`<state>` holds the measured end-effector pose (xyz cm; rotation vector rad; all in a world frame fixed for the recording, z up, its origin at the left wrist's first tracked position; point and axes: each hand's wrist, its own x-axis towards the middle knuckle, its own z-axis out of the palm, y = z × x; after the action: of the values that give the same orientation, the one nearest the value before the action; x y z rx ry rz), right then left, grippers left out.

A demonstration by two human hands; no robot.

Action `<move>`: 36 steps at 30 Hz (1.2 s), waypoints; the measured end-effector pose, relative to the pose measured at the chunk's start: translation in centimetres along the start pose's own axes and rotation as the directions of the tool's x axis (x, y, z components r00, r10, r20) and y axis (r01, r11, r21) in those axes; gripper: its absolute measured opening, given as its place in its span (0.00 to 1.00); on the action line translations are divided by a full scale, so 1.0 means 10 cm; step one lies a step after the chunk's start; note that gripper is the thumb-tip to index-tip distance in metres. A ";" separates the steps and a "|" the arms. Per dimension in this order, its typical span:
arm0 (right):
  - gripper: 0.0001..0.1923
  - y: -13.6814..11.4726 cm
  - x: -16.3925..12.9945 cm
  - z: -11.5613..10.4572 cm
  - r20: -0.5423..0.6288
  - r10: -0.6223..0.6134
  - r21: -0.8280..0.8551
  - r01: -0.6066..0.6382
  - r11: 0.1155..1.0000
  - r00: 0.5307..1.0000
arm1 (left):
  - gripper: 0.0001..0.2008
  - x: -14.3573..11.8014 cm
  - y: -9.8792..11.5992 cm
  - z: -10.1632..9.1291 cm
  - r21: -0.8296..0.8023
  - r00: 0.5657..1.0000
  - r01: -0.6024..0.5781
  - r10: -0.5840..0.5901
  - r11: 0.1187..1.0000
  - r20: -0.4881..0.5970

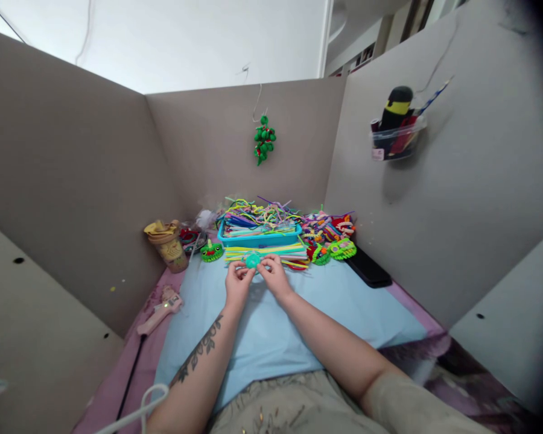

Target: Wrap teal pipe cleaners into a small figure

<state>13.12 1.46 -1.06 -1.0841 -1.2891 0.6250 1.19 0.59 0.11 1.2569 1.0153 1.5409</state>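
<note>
Head view, near to far. Two bare forearms reach forward over a light blue cloth (298,325) spread on the tabletop (117,374), the left one tattooed. The left hand (238,284) and the right hand (274,276) meet at the far edge of the cloth, fingers curled in; together they pinch a small teal coil (253,260) held between their fingertips, just in front of the supplies. To the left, a pink glue gun (160,310) lies on the tabletop with its dark cord running toward the viewer. Beyond it stands a tan cup (168,244) with a lid. Directly behind the hands, a flat stack of straight pipe cleaners (266,252) lies before a blue tray (259,236) heaped with tangled ones in many colours. Small green finished pieces (341,248) sit to the right of the tray, near a black phone (369,269). Grey partition walls (72,181) enclose the space; a green ornament (264,140) hangs on the back wall, and a clear holder (396,140) with pens is fixed to the right wall.
</note>
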 end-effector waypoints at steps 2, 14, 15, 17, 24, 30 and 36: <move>0.11 0.01 -0.01 0.00 -0.011 0.002 -0.006 -0.002 1.000 1.000 | 0.19 -0.01 0.01 0.00 0.029 1.000 -0.001 0.001 1.000 -0.009; 0.15 0.16 0.05 0.02 0.048 0.026 0.035 -0.027 0.999 0.999 | 0.15 0.01 0.04 -0.03 0.094 0.991 -0.039 0.050 0.995 -0.126; 0.15 0.16 0.06 0.01 0.055 0.021 0.027 -0.022 0.999 0.998 | 0.15 0.03 0.02 -0.05 0.120 0.984 -0.072 0.090 0.990 -0.154; 0.14 0.15 0.06 0.00 0.066 0.003 -0.003 -0.003 1.000 0.998 | 0.18 0.06 -0.01 -0.06 0.125 0.984 -0.089 0.107 0.988 -0.144; 0.07 0.06 0.04 -0.03 0.016 -0.054 -0.102 0.056 0.993 0.998 | 0.24 0.07 -0.08 -0.06 -0.084 0.998 0.026 -0.020 0.996 0.065; 0.05 -0.06 -0.04 -0.03 0.042 -0.179 -0.216 0.184 0.959 0.983 | 0.27 0.08 -0.06 -0.07 -0.163 0.999 0.031 -0.036 0.986 -0.028; 0.05 0.00 -0.04 -0.01 -0.026 -0.174 -0.225 0.164 0.961 0.984 | 0.27 0.06 -0.03 -0.05 -0.189 0.997 0.066 -0.070 0.980 -0.016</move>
<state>13.08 1.12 -1.23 -1.1476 -1.4193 0.3316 0.69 1.16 -0.05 1.0655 0.8950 1.5622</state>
